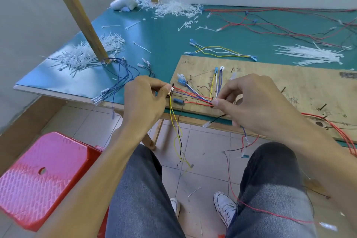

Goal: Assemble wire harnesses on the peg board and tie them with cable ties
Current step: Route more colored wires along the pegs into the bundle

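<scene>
A pale tiled floor (202, 160) is lying nearest, with a red perforated plastic stool (42, 176) standing at near left. Beyond it, the left hand (144, 98) is pinching a small white connector (171, 89) at the left edge of the worn plywood peg board (289, 87). The right hand (251, 102) is pinching the red, blue and white wire bundle (193, 95), which is stretching between both hands across the board's near-left pegs. The board is lying on a green-topped table (164, 36). Farther right, a sheaf of white cable ties (313, 55) is lying just beyond the board.
</scene>
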A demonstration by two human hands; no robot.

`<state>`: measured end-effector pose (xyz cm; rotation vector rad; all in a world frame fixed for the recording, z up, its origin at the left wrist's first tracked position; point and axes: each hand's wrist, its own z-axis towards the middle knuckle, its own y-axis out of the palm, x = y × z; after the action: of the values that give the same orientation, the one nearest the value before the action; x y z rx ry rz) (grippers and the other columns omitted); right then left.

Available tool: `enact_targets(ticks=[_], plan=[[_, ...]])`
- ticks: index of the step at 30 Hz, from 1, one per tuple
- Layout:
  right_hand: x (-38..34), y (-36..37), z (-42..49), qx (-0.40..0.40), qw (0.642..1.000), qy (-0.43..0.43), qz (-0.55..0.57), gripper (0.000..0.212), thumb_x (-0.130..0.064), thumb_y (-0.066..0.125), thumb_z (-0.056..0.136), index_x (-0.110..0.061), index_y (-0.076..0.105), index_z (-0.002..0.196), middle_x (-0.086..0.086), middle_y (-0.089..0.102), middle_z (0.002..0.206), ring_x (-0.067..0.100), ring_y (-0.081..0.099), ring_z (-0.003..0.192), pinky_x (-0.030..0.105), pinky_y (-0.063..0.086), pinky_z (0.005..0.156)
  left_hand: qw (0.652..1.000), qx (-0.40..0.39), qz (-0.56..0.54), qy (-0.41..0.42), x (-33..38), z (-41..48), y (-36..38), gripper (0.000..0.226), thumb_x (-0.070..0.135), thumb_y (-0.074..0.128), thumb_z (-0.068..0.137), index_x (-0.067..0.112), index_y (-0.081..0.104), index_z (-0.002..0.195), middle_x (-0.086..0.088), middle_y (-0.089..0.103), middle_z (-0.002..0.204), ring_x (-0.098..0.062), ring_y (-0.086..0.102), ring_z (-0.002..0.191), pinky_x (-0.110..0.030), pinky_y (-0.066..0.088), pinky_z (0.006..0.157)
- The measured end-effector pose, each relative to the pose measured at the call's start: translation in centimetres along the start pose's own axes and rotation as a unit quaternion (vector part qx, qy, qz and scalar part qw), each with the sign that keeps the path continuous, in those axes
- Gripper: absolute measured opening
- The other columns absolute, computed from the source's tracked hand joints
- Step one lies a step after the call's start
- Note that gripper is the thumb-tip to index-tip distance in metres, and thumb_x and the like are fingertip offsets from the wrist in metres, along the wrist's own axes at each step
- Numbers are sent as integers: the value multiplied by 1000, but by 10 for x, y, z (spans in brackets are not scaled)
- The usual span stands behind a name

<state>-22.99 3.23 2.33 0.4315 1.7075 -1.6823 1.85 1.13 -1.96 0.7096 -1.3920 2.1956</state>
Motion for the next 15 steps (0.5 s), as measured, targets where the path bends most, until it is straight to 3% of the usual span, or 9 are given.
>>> enact_targets(ticks=[3,6,9,15], plan=[[1,-5,-6,-23,1000,6,-4,22,-28,72,98,-25,67,77,-15,71,61,3,67,51,25,52,56,999,-11,27,21,0,-1,-1,8,22,75,93,24,83,90,22,53,68,11,53,65,-18,34,63],[-1,-10,-13,-60,998,8,-30,20,-31,67,101,-26,63,82,-19,72,63,0,66,58,28,51,60,998,-23,40,37,0,2,-4,7,24,76,93,26,82,89,21,53,67,9,54,67,-9,33,62],[-2,-16,-18,-88,995,17,-44,21,-36,63,103,-26,61,85,-21,72,64,2,63,55,29,49,60,997,-26,56,48,0,4,-6,6,27,77,92,26,82,89,20,54,67,2,53,62,-14,35,63],[4,-27,-32,-97,994,35,-42,15,-35,69,99,-27,63,88,-21,73,66,3,64,53,29,51,64,999,-36,18,12,1,8,-8,13,33,82,88,30,77,76,10,63,65,2,54,58,-7,38,55]])
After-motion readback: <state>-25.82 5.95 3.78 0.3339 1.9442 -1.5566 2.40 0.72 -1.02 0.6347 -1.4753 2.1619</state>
